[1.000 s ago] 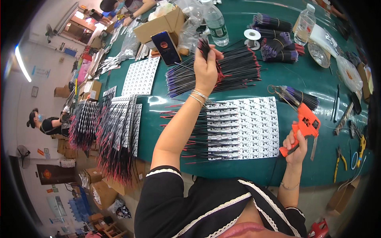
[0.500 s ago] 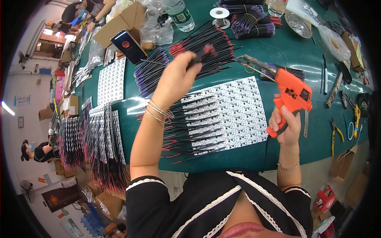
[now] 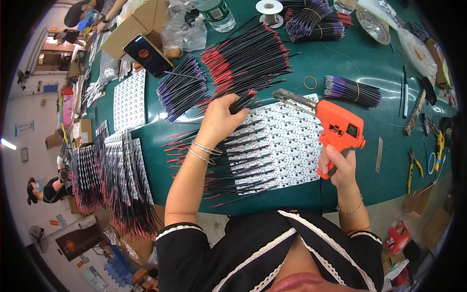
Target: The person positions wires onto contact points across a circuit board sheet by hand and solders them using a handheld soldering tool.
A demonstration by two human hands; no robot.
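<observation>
My left hand (image 3: 220,121) is closed round a small bunch of black wires (image 3: 244,100) with red ends, above the upper left part of a white circuit board panel (image 3: 296,141). Black and red wires stick out leftward from the panel's left columns, lying in rows. In my right hand (image 3: 336,165) is an orange soldering gun (image 3: 338,124), gripped by its handle. Its tip points up and left, over the panel's top edge and close to the bunch. Behind my left hand lies a wide pile of red-ended black wires (image 3: 248,56).
Purple-ended wires (image 3: 182,87) lie beside a propped phone (image 3: 148,56). A tied wire bundle (image 3: 352,91) is at the right, near yellow-handled pliers (image 3: 414,168). Wired panels (image 3: 129,170) hang over the left edge. A solder spool (image 3: 269,12) and water bottle (image 3: 216,14) stand at the back.
My left hand has come nearer from the wire pile, bringing the bunch over the panel's top edge. The soldering gun has moved left and nearer, toward the wires.
</observation>
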